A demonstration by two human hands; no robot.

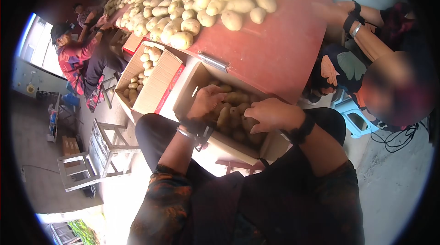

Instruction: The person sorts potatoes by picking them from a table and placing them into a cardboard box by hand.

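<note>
A cardboard box [186, 90] stands between my knees, with several potatoes [234, 111] inside. Over its left part is my left hand [207, 102], its fingers bent and apart above the potatoes, holding nothing that I can see. On the right side of the box, my right hand [271, 114] curls its fingers at the potatoes; what lies under the fingertips, if anything, is hidden. Beyond the box, a red table [275, 57] carries a large heap of potatoes [183, 20].
A second cardboard box [158, 82] with potatoes is at the left. A person [75, 57] sits farther left, another person's arm [366, 38] reaches over the table's right side. Also there: a wooden chair [98, 148] and a blue stool [355, 119].
</note>
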